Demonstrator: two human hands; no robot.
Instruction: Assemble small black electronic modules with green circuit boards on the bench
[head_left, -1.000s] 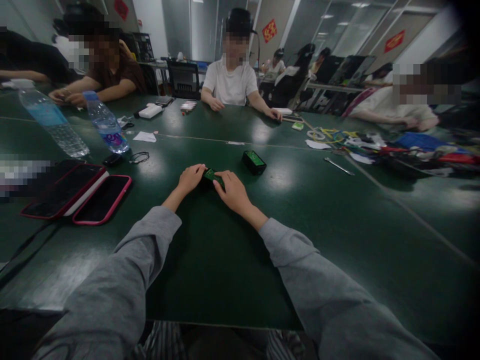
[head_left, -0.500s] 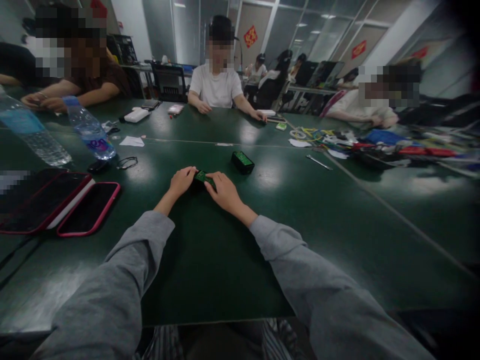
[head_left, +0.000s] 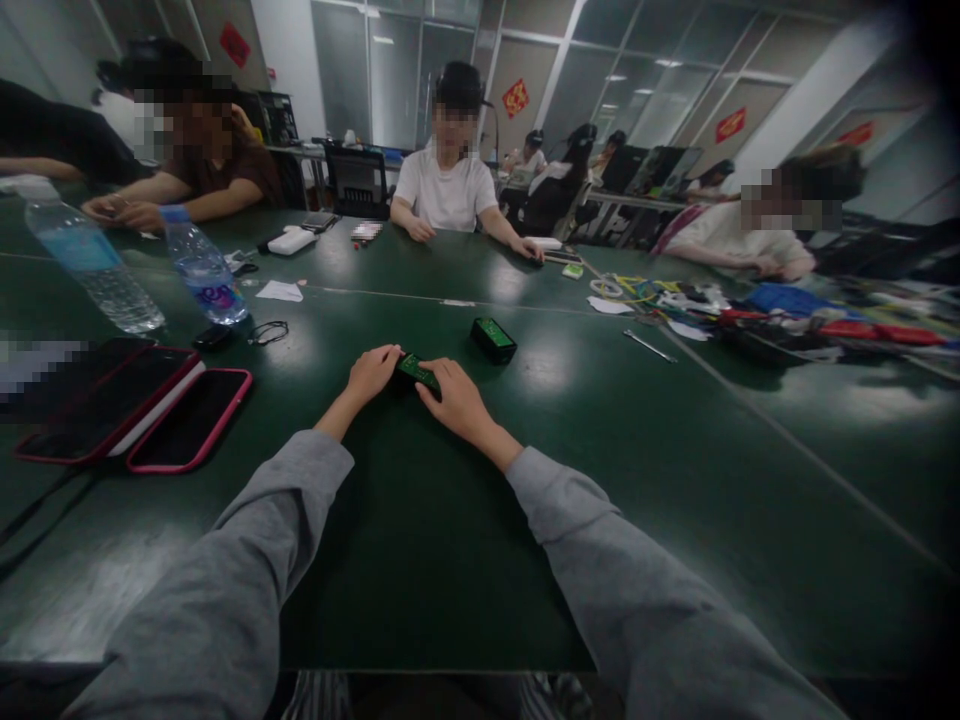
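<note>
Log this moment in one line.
left hand: holds green-topped black block, left end | right hand: holds same block, right end | second block: beyond, untouched | wrench: on table, right side

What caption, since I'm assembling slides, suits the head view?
Left hand and right hand touch a green-topped black box at a green table; a similar box lies beyond.

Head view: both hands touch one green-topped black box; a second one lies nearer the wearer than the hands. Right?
No: in the head view, the second box lies beyond the left hand and right hand; the rest holds.
</note>
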